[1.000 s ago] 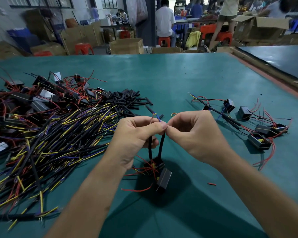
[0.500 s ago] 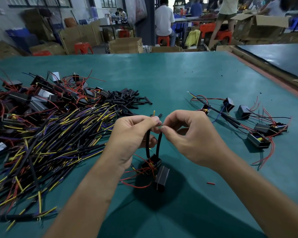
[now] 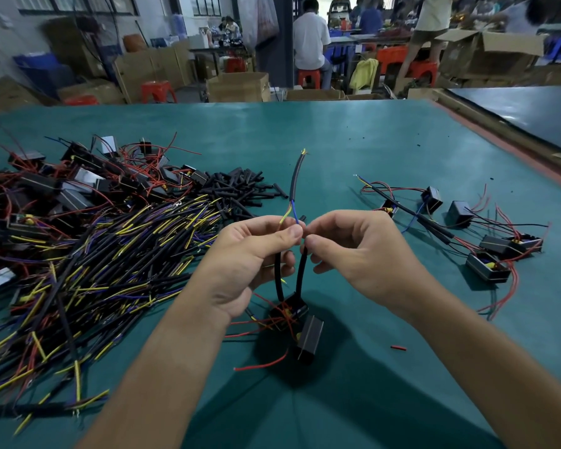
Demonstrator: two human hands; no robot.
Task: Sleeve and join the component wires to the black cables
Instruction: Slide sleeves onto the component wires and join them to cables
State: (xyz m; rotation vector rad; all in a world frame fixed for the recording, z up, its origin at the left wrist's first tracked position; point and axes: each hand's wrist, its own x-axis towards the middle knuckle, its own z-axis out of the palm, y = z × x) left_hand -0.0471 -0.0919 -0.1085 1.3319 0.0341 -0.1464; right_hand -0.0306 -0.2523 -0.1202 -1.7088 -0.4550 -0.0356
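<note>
Toward the near edge of the green worktop point(image 3: 337, 137), two black box-shaped components point(image 3: 309, 338) trailing thin red wires lie beneath your hands. Two black sleeved leads point(image 3: 278, 281) rise from them into your grip. Your left hand point(image 3: 256, 257) pinches the yellow and blue cores of a short black cable point(image 3: 294, 179), which stands upward. Your right hand point(image 3: 360, 254) pinches at the same joint. Loose black cables with yellow and blue ends point(image 3: 94, 254) are heaped along the left edge. Finished assemblies point(image 3: 488, 251) lie near the right edge. Short black sleeve tubes point(image 3: 240, 186) lie farther back.
</note>
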